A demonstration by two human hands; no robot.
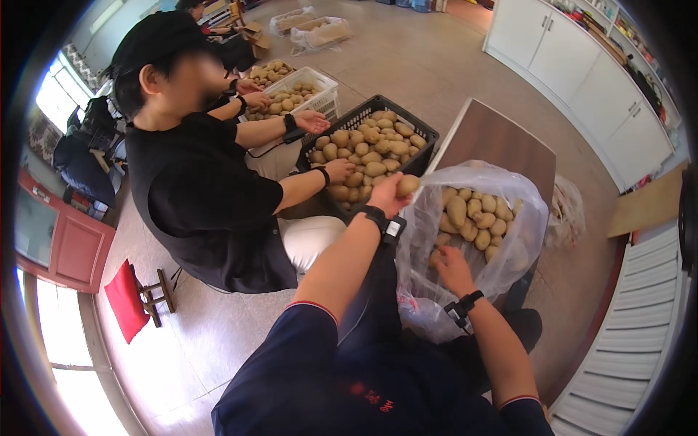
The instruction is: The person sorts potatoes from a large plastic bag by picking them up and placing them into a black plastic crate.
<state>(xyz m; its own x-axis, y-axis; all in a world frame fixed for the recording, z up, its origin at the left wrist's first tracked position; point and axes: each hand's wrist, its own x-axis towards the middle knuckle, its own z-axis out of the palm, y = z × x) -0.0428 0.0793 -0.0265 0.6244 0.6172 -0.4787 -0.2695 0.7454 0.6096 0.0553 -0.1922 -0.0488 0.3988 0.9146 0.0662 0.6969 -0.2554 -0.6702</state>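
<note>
Our left hand (387, 195) grip clamped on a tan oval potato (407, 185) over the black crate (363, 112) | our right hand (452, 267) fingers spread in the clear bag (509, 269) of potatoes

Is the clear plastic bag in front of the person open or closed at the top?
Open. The mouth of the clear plastic bag is spread wide, potatoes show inside, and the right hand reaches into it.
</note>
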